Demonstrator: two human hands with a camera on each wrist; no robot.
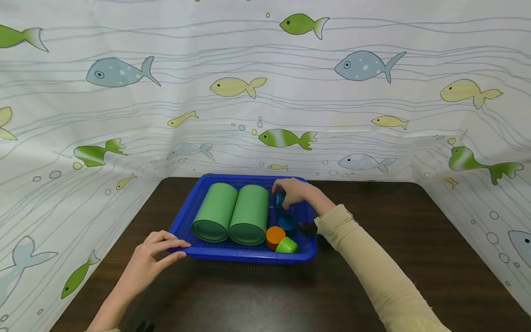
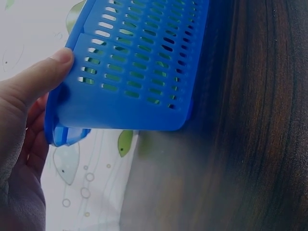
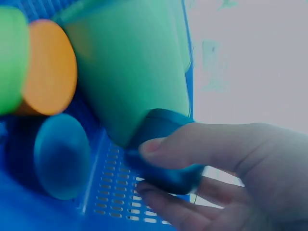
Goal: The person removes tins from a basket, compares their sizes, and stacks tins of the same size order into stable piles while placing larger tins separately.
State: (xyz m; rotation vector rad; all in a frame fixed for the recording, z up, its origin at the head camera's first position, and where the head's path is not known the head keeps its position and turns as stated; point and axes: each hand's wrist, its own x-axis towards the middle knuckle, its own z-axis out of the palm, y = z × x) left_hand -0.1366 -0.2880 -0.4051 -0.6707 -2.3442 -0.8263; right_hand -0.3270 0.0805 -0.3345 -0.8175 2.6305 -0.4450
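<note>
At the front left corner of a blue plastic basket (image 1: 249, 256), my left hand (image 1: 150, 259) grips the rim. In the left wrist view its thumb presses the outer wall while the fingers lie behind the rim. My right hand (image 1: 295, 190) is over the basket's back right part, pinching a small dark blue cup (image 3: 166, 121) between thumb and fingers. Close by in the basket are another blue cup (image 1: 286, 222), an orange cup (image 1: 275, 236) and a tilted lime green cup (image 1: 287, 246). Two large green cylinders (image 1: 217, 203) lie side by side on the left.
The basket stands on a dark wooden table (image 1: 249, 295). A white fish-patterned sheet (image 1: 265, 106) rises behind the table and along both sides. A small dark object (image 1: 307, 228) is at the right wrist, by the basket's right wall.
</note>
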